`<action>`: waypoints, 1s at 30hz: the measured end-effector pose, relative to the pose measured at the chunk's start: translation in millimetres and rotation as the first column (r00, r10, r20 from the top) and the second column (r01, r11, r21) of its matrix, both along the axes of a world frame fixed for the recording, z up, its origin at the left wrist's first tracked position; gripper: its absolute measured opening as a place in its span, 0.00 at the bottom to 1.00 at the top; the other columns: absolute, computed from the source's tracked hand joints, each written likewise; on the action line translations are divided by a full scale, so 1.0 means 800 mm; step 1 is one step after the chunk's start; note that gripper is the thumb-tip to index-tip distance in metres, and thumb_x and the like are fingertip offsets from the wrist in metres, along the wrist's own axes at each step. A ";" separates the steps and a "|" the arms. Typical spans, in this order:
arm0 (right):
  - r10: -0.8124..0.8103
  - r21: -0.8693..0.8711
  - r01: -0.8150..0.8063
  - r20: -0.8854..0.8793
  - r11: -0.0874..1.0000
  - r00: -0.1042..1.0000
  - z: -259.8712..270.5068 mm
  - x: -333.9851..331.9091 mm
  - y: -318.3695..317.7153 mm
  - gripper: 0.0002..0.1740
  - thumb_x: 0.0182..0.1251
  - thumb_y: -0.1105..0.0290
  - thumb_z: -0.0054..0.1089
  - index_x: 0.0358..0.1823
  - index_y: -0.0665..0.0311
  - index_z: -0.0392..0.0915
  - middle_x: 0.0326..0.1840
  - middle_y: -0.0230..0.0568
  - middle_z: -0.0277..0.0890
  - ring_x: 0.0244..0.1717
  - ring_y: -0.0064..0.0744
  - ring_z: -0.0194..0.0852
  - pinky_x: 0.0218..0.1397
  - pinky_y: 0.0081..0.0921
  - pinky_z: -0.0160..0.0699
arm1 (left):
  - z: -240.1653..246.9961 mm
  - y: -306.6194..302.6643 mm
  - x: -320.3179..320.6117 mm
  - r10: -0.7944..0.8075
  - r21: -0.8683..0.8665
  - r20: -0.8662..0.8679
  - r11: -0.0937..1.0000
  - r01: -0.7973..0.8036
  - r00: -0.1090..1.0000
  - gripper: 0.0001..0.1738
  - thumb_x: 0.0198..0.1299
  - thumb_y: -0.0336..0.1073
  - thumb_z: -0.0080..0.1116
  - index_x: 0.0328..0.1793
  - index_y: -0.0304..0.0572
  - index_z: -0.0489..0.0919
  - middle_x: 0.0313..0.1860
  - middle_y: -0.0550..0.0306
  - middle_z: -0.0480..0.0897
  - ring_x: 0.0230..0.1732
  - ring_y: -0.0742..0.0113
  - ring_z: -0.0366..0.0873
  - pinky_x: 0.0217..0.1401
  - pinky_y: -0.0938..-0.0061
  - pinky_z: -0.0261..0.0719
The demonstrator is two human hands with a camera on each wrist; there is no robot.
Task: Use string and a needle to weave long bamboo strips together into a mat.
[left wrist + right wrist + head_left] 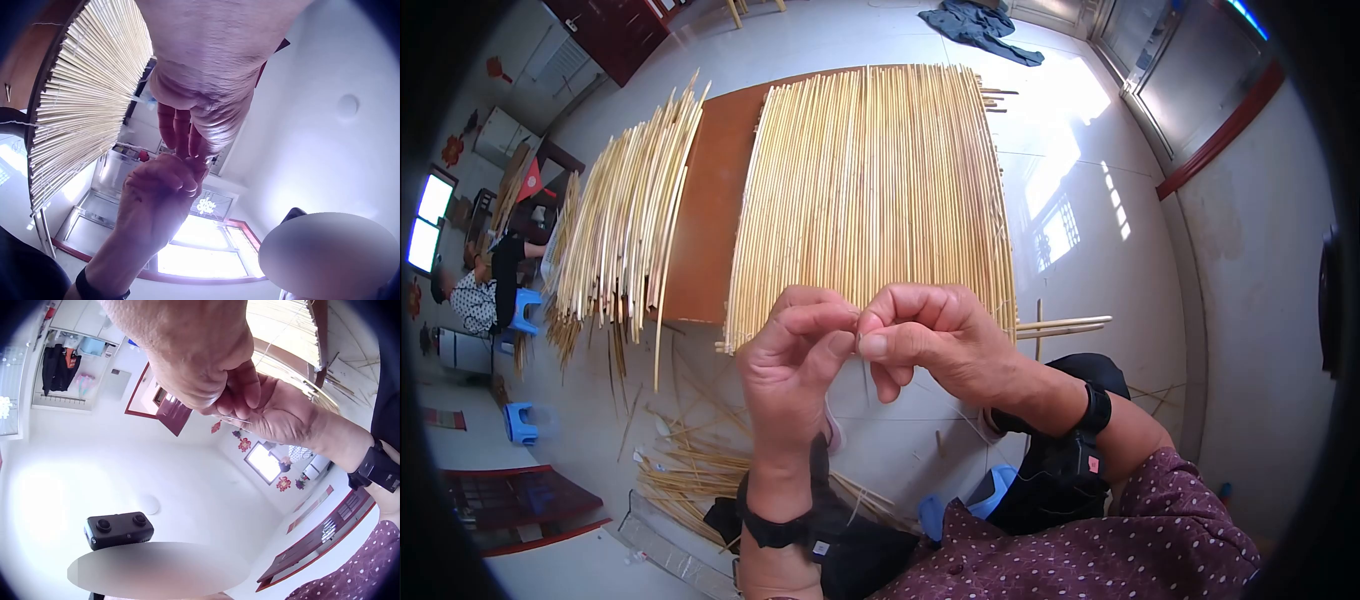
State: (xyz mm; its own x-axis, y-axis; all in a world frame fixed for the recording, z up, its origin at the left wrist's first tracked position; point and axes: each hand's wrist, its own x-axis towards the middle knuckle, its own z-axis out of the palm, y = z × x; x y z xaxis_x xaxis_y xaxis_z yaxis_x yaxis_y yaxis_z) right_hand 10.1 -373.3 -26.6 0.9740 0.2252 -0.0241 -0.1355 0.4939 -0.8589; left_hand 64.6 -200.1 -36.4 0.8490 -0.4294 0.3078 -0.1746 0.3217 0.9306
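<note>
Both hands meet above the near edge of a mat of straight, pale reed stalks (865,180) laid side by side. The left hand (792,350) holds thumb and forefinger together at the meeting point. Beside it, the right hand (945,340) pinches with its thumb against the curled forefinger, fingertips right against the left ones. Between them a thin pale strand (236,419) shows in the right wrist view; the fingers hide most of it, and I cannot tell whether it is thread or a needle. White thread (75,127) crosses the mat in the left wrist view.
The mat lies on a brown table (712,190). A heap of loose stalks (625,210) stands to its left, and more stalks (700,470) are scattered on the floor. Another person (480,290) sits at far left near a blue stool (520,425). Dark clothing (980,28) lies beyond the table.
</note>
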 end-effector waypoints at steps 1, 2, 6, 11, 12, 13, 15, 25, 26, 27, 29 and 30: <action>0.014 0.029 -0.014 -0.011 0.999 1.000 -0.001 0.000 -0.001 0.09 0.75 0.67 0.58 0.41 0.66 0.79 0.25 0.29 0.76 0.27 0.18 0.76 0.33 0.17 0.74 | 0.001 0.001 0.000 0.025 0.035 0.049 0.999 -0.027 0.998 0.07 0.61 0.23 0.66 0.45 0.34 0.84 0.46 0.56 0.80 0.46 0.71 0.78 0.50 0.78 0.76; 0.014 0.029 -0.014 -0.011 0.999 1.000 -0.002 0.001 -0.001 0.09 0.75 0.67 0.58 0.41 0.66 0.79 0.25 0.29 0.76 0.27 0.18 0.76 0.33 0.17 0.74 | 0.002 0.002 0.000 0.025 0.035 0.049 0.999 -0.027 0.998 0.07 0.61 0.23 0.66 0.45 0.34 0.84 0.46 0.56 0.80 0.46 0.71 0.78 0.50 0.78 0.76; 0.070 0.052 -0.068 -0.038 0.996 0.997 -0.005 0.001 -0.001 0.09 0.75 0.65 0.59 0.40 0.64 0.79 0.26 0.30 0.78 0.28 0.18 0.77 0.34 0.16 0.74 | 0.007 0.009 0.001 0.079 0.152 0.217 0.982 -0.114 0.973 0.07 0.58 0.23 0.69 0.43 0.35 0.85 0.43 0.55 0.81 0.44 0.70 0.79 0.47 0.78 0.78; 0.116 0.060 -0.112 -0.071 0.992 0.991 -0.007 0.002 -0.002 0.09 0.75 0.65 0.60 0.40 0.63 0.79 0.26 0.30 0.79 0.28 0.18 0.77 0.33 0.16 0.74 | 0.013 0.010 0.002 0.094 0.237 0.401 0.950 -0.203 0.911 0.08 0.56 0.22 0.70 0.42 0.37 0.85 0.39 0.55 0.82 0.40 0.69 0.80 0.43 0.77 0.79; 0.128 0.096 -0.119 -0.087 0.988 0.988 -0.008 0.002 -0.002 0.09 0.75 0.65 0.60 0.40 0.64 0.78 0.26 0.31 0.79 0.28 0.19 0.77 0.33 0.17 0.74 | 0.014 0.011 0.002 0.091 0.252 0.430 0.943 -0.216 0.898 0.08 0.55 0.22 0.70 0.42 0.37 0.85 0.38 0.55 0.82 0.39 0.68 0.80 0.42 0.77 0.79; 0.140 0.132 -0.126 -0.102 0.983 0.985 -0.009 0.003 -0.002 0.09 0.75 0.65 0.60 0.41 0.64 0.78 0.26 0.31 0.79 0.27 0.19 0.77 0.33 0.17 0.74 | 0.015 0.011 0.002 0.086 0.266 0.459 0.936 -0.229 0.884 0.09 0.55 0.22 0.70 0.41 0.38 0.85 0.37 0.55 0.82 0.38 0.68 0.81 0.41 0.77 0.80; 0.150 0.146 -0.133 -0.112 0.980 0.982 -0.010 0.003 -0.002 0.09 0.75 0.65 0.60 0.40 0.64 0.78 0.26 0.32 0.79 0.27 0.19 0.77 0.32 0.17 0.74 | 0.015 0.011 0.002 0.083 0.270 0.476 0.933 -0.236 0.875 0.09 0.54 0.21 0.70 0.40 0.38 0.85 0.37 0.55 0.82 0.38 0.68 0.81 0.41 0.77 0.79; 0.213 0.247 -0.159 -0.208 0.956 0.955 -0.007 0.005 -0.003 0.08 0.71 0.67 0.62 0.38 0.65 0.79 0.23 0.28 0.73 0.24 0.24 0.78 0.31 0.20 0.76 | 0.011 0.011 -0.001 0.146 0.262 0.425 0.925 -0.276 0.894 0.09 0.53 0.17 0.65 0.38 0.38 0.83 0.37 0.55 0.81 0.38 0.68 0.81 0.40 0.77 0.79; 0.213 0.247 -0.160 -0.207 0.956 0.955 -0.006 0.005 -0.003 0.08 0.71 0.67 0.62 0.38 0.65 0.79 0.23 0.28 0.73 0.24 0.24 0.78 0.31 0.20 0.76 | 0.010 0.011 -0.001 0.146 0.262 0.425 0.925 -0.276 0.893 0.09 0.53 0.17 0.65 0.38 0.38 0.83 0.37 0.55 0.81 0.38 0.68 0.81 0.40 0.77 0.79; 0.207 0.251 -0.151 -0.214 0.956 0.955 -0.005 0.006 -0.003 0.08 0.70 0.67 0.62 0.38 0.65 0.78 0.22 0.27 0.71 0.24 0.25 0.79 0.31 0.20 0.76 | 0.010 0.011 -0.001 0.149 0.231 0.360 0.942 -0.242 0.921 0.09 0.53 0.17 0.66 0.38 0.38 0.83 0.38 0.56 0.82 0.38 0.68 0.81 0.41 0.77 0.79; 0.200 0.255 -0.141 -0.220 0.956 0.955 -0.005 0.006 -0.004 0.09 0.70 0.66 0.63 0.37 0.64 0.78 0.22 0.27 0.70 0.24 0.25 0.79 0.31 0.21 0.76 | 0.010 0.010 0.000 0.146 0.197 0.293 0.958 -0.209 0.945 0.09 0.53 0.18 0.66 0.38 0.38 0.83 0.38 0.56 0.82 0.38 0.68 0.81 0.41 0.77 0.79; 0.203 0.246 -0.150 -0.207 0.958 0.957 -0.006 0.007 -0.004 0.08 0.70 0.66 0.63 0.37 0.64 0.78 0.22 0.27 0.70 0.24 0.25 0.79 0.31 0.21 0.76 | 0.011 0.010 0.000 0.129 0.225 0.354 0.950 -0.218 0.926 0.09 0.53 0.18 0.67 0.38 0.38 0.84 0.38 0.56 0.82 0.39 0.68 0.81 0.41 0.77 0.79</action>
